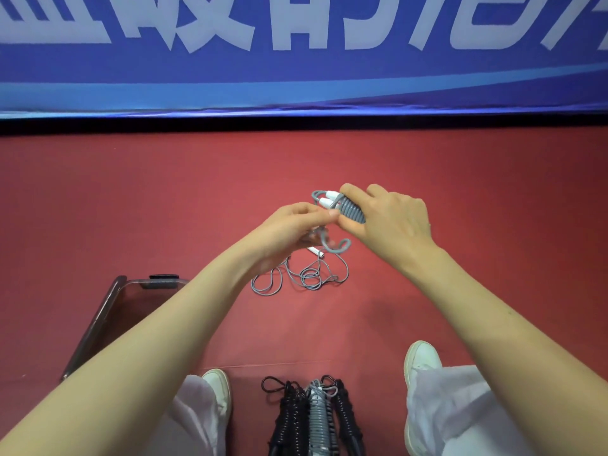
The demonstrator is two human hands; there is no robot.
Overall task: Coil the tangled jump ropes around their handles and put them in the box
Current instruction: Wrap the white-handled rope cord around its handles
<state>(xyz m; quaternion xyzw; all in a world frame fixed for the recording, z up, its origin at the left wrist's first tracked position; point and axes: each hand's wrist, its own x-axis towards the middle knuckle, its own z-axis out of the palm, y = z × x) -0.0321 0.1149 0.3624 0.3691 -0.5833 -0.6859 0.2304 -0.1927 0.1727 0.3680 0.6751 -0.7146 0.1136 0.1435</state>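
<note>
While the clear box (95, 327) on my left waits, three wound ropes (316, 419) lie between my feet. My right hand (394, 222) grips the grey handles (353, 210), partly wound, white tips pointing away and left. My left hand (289, 225) pinches the cord (325, 240); its loose tail (306, 278) lies tangled below.

Box (95, 324) part hidden by L forearm (184, 311); coiled ropes (316, 419) cut off btm edge.

A matte red floor (131, 199) runs out to a blue banner (296, 77) stretched along the far side, printed with big pale characters (210, 24), a dark gap (296, 125) under its lower edge.
</note>
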